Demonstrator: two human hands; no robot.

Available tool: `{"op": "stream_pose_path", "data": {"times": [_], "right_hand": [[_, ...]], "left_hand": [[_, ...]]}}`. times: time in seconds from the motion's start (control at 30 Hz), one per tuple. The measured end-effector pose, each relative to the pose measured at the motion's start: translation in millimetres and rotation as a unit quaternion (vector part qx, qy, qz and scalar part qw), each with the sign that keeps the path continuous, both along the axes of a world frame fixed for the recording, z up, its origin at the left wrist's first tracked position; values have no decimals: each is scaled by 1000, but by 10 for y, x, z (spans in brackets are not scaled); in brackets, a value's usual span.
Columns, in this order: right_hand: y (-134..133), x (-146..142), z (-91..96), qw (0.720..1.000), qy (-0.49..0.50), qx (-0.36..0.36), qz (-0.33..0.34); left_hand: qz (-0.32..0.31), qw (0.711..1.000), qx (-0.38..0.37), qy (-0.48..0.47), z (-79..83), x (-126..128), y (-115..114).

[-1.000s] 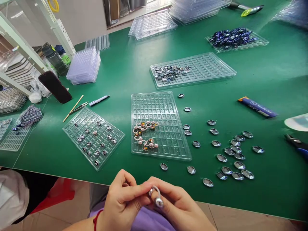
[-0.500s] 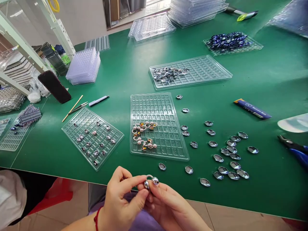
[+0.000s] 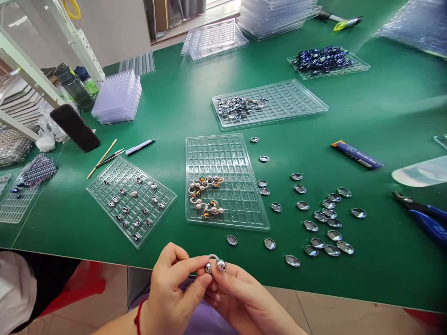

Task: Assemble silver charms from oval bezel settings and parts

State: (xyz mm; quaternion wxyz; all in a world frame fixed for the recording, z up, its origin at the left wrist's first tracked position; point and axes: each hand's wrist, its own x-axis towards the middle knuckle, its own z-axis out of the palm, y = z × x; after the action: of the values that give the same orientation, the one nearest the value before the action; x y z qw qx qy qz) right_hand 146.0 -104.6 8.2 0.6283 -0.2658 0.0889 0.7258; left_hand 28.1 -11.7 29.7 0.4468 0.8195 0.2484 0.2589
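Just off the table's front edge, my left hand (image 3: 178,284) and my right hand (image 3: 240,288) meet over a small curved white piece with shiny silver ends (image 3: 220,264). My left thumb and index finger pinch it near its left end. My right thumb presses below the other end, with the remaining right fingers curled under and partly hidden. Beyond my hands lies a clear compartment tray (image 3: 230,174); similar curved pieces with orange bits (image 3: 204,190) rest on its left part. Several loose faceted silver gems (image 3: 292,261) are scattered to the right.
Leftward, another clear tray (image 3: 129,200) holds several small gems. Behind are tweezers (image 3: 110,158), a pen (image 3: 139,147), a phone (image 3: 75,128) and stacked trays (image 3: 117,95). A gem-filled tray (image 3: 300,100), a blue tube packet (image 3: 356,154) and blue-handled pliers (image 3: 422,214) lie right. A person's sleeve (image 3: 16,288) shows lower left.
The view has shifted slightly, so the table's things appear a little further left. Both hands keep the same grip on the curved piece.
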Motion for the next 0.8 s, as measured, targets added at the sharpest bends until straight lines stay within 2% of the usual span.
{"op": "stream_pose_path", "data": {"times": [0.17,0.3,0.37,0.47,0.57,0.7,0.8], "right_hand": [[4,-4,25,997,-74,22,-7],[-19,4,-25,975,-207,79,-31],[-28,30,-45,948,-298,112,-19],[-50,98,-35,889,-431,151,10],[-80,172,-5,835,-519,180,19],[-97,231,10,793,-574,206,-1],[-88,234,9,766,-603,221,-19]], "left_hand": [[-16,1000,-15,-15,-12,-8,12],[-11,992,-125,-33,-29,5,19],[-9,980,-195,-33,-31,17,23],[-11,957,-287,-28,-26,31,31],[-22,937,-347,-33,-27,26,38],[-50,938,-339,-53,-51,-5,51],[-113,954,-276,-42,-69,-9,72]]}}
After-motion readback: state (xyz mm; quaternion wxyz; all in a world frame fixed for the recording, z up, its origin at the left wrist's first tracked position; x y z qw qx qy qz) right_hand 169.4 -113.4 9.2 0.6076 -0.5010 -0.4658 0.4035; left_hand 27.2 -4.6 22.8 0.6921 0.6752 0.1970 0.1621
